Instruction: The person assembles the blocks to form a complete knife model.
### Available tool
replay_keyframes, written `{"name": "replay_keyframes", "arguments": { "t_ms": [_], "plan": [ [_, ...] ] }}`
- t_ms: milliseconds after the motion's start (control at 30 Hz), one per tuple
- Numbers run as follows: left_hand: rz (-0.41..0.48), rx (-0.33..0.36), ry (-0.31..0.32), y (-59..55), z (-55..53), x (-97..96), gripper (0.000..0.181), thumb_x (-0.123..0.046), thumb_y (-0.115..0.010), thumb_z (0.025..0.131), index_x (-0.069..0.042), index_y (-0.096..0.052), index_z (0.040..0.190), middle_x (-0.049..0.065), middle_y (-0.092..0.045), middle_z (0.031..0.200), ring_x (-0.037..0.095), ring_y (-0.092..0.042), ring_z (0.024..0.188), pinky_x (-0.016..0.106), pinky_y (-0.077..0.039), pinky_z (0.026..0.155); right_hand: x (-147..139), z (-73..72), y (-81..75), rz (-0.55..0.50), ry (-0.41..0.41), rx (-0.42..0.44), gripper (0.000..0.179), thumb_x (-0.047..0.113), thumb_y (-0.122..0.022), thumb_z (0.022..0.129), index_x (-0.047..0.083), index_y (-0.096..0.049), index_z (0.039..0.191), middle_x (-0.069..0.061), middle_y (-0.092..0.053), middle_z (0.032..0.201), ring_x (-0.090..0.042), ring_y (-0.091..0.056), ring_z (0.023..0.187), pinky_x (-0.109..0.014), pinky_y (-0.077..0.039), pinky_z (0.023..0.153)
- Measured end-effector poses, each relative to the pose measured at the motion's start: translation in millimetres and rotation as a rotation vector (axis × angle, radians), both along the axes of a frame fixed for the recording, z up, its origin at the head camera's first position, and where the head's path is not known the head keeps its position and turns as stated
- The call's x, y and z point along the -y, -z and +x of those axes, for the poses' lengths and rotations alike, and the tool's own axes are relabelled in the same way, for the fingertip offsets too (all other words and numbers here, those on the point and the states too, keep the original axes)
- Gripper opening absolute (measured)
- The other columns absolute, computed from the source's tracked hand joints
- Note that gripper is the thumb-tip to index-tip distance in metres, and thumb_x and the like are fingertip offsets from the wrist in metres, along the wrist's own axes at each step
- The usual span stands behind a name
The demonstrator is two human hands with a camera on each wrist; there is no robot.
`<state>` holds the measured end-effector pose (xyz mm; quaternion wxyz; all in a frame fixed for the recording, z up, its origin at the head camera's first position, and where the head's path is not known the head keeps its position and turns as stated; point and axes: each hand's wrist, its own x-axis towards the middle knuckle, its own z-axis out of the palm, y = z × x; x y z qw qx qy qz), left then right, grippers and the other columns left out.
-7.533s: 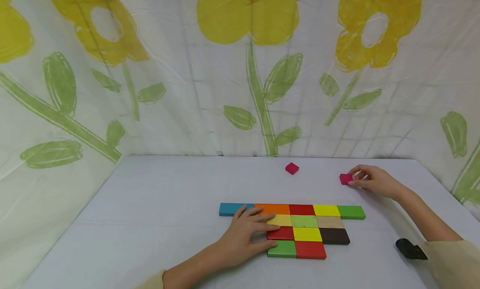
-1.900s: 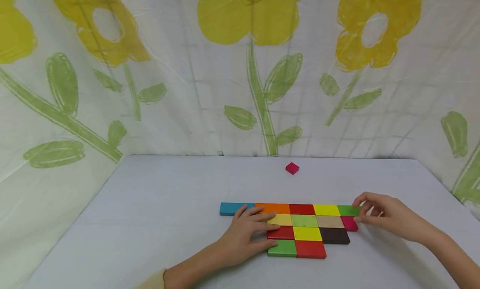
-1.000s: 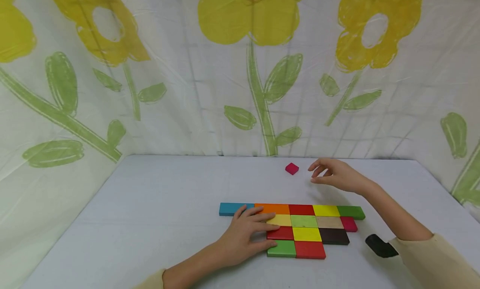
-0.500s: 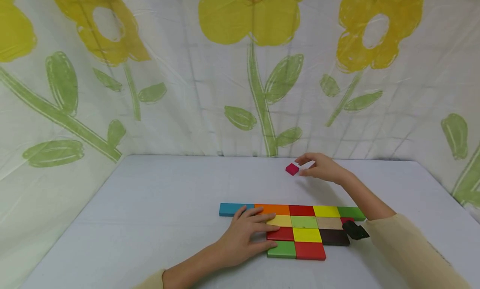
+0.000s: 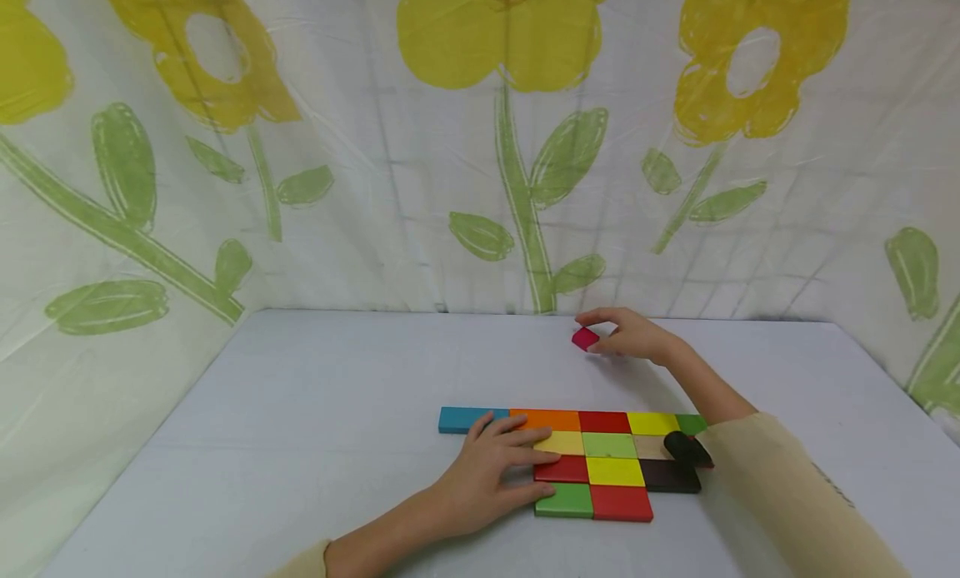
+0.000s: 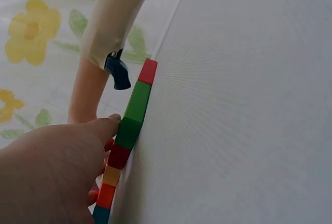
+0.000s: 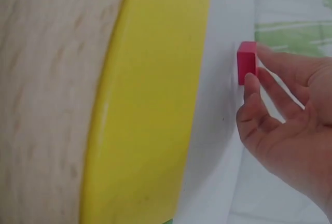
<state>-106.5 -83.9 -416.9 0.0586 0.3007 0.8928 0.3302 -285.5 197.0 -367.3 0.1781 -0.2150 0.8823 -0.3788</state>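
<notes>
Flat coloured wooden blocks form a stepped pattern of rows on the white table. My left hand (image 5: 480, 482) rests at its left side with fingers spread, the fingertips on the light yellow block (image 5: 564, 443), the dark red block (image 5: 566, 469) and the green block (image 5: 566, 501). Near the table's back edge, my right hand (image 5: 633, 336) has thumb and forefinger at opposite sides of a small pink block (image 5: 584, 339), pinching it. The right wrist view shows this pink block (image 7: 247, 63) between the fingertips. Another pink block, ending the second row, is mostly hidden under the right arm.
The top row runs from a blue block (image 5: 468, 420) to a green one partly behind the right sleeve (image 5: 780, 478). A black device (image 5: 686, 449) at that sleeve overlaps the pattern's right end. Behind the table hangs a white curtain (image 5: 360, 228) printed with yellow flowers.
My right hand set one pink block at the second row's right end, let go, then moved back and left to the other pink block. My left hand stayed in place.
</notes>
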Motion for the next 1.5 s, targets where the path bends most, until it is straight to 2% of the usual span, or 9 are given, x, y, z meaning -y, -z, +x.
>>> {"name": "replay_keyframes", "arguments": {
  "t_ms": [267,433,667,967,1167,1367,1500],
  "plan": [
    [-0.004,0.008,-0.001,-1.8,0.6,-0.2,0.043,-0.045,-0.073,0.099,-0.028,-0.072,0.138,-0.009,-0.059,0.153,0.026,-0.040,0.151,0.071,-0.018,0.123,2,-2.5,4.4,0.023,0.027,-0.025,0.051,0.013,-0.074,0.096,-0.005,-0.060,0.142,-0.029,-0.056,0.145,-0.034,-0.058,0.108,-0.036,-0.058,0.087],
    [-0.004,0.005,-0.003,-2.8,1.3,-0.4,0.042,-0.044,-0.073,0.099,-0.027,-0.073,0.138,-0.009,-0.059,0.153,0.026,-0.040,0.151,0.070,-0.019,0.123,2,-2.5,7.7,0.053,0.047,-0.070,0.043,0.014,-0.076,0.096,-0.007,-0.066,0.133,-0.028,-0.062,0.136,-0.037,-0.056,0.115,-0.032,-0.055,0.087],
    [-0.007,-0.007,0.000,-2.9,1.4,-0.7,0.042,-0.044,-0.073,0.099,-0.027,-0.073,0.138,-0.008,-0.059,0.153,0.026,-0.040,0.151,0.070,-0.019,0.123,1,-1.9,8.6,0.057,0.051,-0.108,0.039,0.012,-0.077,0.094,-0.008,-0.068,0.126,-0.026,-0.066,0.125,-0.034,-0.058,0.105,-0.028,-0.054,0.078],
    [-0.005,-0.010,0.005,-1.6,0.2,-0.2,0.042,-0.045,-0.073,0.100,-0.027,-0.073,0.138,-0.008,-0.059,0.153,0.027,-0.040,0.151,0.071,-0.019,0.122,0,1.0,9.1,0.075,0.039,-0.132,0.037,0.015,-0.076,0.096,-0.007,-0.069,0.124,-0.024,-0.068,0.123,-0.033,-0.060,0.106,-0.030,-0.054,0.080],
    [-0.001,-0.001,0.006,-2.2,0.6,0.5,0.042,-0.045,-0.072,0.100,-0.027,-0.073,0.138,-0.008,-0.058,0.154,0.027,-0.040,0.152,0.071,-0.018,0.123,-4,7.9,6.5,0.078,0.018,-0.163,0.037,0.016,-0.078,0.095,-0.007,-0.070,0.123,-0.023,-0.070,0.121,-0.032,-0.062,0.105,-0.032,-0.056,0.081],
    [0.000,-0.005,0.009,-2.0,0.0,0.6,0.042,-0.045,-0.072,0.100,-0.027,-0.073,0.138,-0.008,-0.059,0.153,0.027,-0.040,0.152,0.071,-0.018,0.122,-10,17.8,4.4,0.083,0.025,-0.204,0.035,0.016,-0.079,0.094,-0.005,-0.072,0.121,-0.018,-0.071,0.115,-0.031,-0.062,0.105,-0.037,-0.056,0.089],
    [0.004,-0.001,0.012,-2.6,0.1,0.7,0.043,-0.046,-0.072,0.100,-0.027,-0.073,0.138,-0.007,-0.059,0.153,0.028,-0.040,0.151,0.072,-0.018,0.122,-12,29.3,0.0,0.070,0.032,-0.204,0.034,0.017,-0.079,0.094,-0.003,-0.072,0.121,-0.017,-0.071,0.115,-0.028,-0.062,0.100,-0.032,-0.057,0.083]
  ]
}}
